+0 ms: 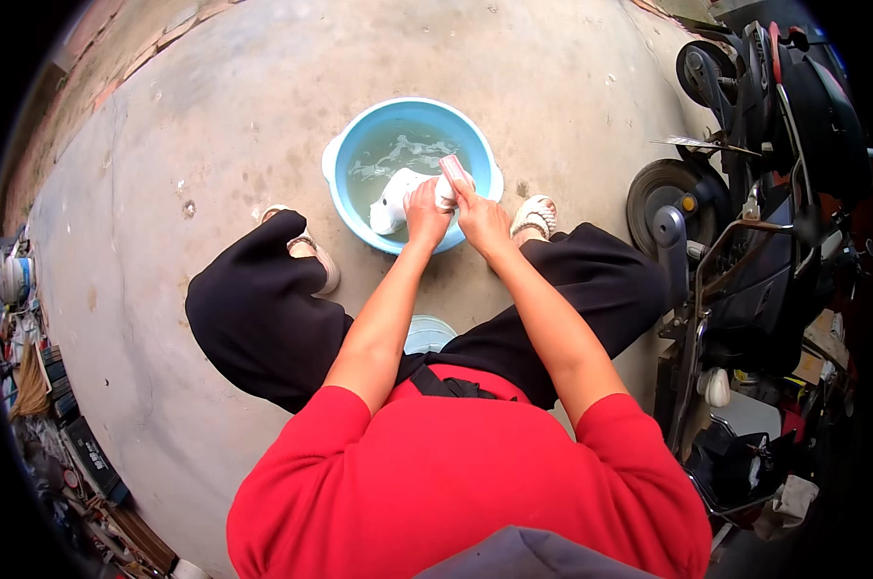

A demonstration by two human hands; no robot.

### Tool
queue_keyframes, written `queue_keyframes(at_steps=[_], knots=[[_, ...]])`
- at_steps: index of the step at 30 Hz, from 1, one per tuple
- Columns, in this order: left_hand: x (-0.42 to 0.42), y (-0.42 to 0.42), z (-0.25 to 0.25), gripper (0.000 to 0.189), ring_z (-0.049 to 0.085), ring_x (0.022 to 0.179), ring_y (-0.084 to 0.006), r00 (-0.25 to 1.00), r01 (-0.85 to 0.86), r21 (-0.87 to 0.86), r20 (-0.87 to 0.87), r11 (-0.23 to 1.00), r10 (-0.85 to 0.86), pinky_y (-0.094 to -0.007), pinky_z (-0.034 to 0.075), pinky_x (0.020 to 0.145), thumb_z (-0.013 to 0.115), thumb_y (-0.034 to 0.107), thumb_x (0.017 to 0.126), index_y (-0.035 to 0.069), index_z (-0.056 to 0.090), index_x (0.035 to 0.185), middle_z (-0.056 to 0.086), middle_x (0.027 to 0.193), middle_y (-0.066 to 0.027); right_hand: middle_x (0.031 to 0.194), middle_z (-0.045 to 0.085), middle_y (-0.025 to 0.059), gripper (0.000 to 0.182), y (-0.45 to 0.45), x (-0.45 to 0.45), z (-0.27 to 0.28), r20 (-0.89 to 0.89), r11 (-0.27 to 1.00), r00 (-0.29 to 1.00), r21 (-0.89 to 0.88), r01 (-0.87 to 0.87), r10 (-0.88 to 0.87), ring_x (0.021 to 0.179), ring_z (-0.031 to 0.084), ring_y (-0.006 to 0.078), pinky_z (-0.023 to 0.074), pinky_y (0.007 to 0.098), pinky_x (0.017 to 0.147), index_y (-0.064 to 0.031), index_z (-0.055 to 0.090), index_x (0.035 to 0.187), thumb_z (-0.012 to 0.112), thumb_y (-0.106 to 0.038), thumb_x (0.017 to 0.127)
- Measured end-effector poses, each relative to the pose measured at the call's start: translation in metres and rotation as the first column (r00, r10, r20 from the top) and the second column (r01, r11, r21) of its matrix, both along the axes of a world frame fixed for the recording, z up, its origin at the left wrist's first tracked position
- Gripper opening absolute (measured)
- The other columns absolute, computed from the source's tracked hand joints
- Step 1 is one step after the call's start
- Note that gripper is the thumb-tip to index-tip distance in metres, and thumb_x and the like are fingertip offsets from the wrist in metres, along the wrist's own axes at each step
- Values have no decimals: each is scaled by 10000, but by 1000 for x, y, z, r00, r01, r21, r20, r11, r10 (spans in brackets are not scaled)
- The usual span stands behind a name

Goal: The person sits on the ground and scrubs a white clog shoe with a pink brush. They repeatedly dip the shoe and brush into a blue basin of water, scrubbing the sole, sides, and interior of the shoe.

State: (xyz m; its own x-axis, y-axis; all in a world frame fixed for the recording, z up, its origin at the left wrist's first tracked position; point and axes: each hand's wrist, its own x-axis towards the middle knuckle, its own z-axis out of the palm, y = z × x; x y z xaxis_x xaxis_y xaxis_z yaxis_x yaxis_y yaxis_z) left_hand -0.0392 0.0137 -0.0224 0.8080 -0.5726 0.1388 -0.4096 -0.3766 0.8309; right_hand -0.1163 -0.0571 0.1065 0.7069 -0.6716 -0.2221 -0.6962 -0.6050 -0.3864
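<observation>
A light blue plastic basin [340, 206] of cloudy water stands on the concrete between my feet. My left hand [428, 214] grips a white item [392, 201] over the basin's near side; I cannot tell whether it is a shoe or a soft toy. It has a small dark spot on its left part, and my fingers cover some of its middle. In my right hand [482, 221] is a pink scrubbing brush [452, 168], held against the item's right end. The brush's underside is hidden.
On the right stand a black electric scooter [751, 239] and its wheel [671, 203], close to my right knee. A pale blue round plastic thing [429, 334] shows between my thighs. A straw broom [30, 383] and a black box [89, 456] are among clutter on the left.
</observation>
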Motion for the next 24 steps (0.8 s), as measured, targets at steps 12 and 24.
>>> queue_keyframes(at_steps=[12, 24], knots=[[-3, 6, 0, 568, 569, 1087, -318, 999, -7, -31, 35, 999, 8, -480, 356, 1010, 759, 211, 708, 78, 549, 1219, 617, 1120, -106, 914, 681, 248, 391, 9, 2, -7, -15, 999, 999, 14, -33, 34, 832, 654, 451, 509, 541, 742, -298, 538, 1358, 472, -351, 976], [74, 25, 56, 926, 479, 1189, -354, 971, -217, 21, -94, 976, 218, -434, 407, 1035, 848, 159, 602, 67, 383, 1398, 485, 1262, -164, 757, 586, 83, 489, -104, 81, -132, -38, 832, 971, 508, 220, -234, 507, 557, 188, 487, 342, 491, -271, 453, 1445, 508, -327, 961]])
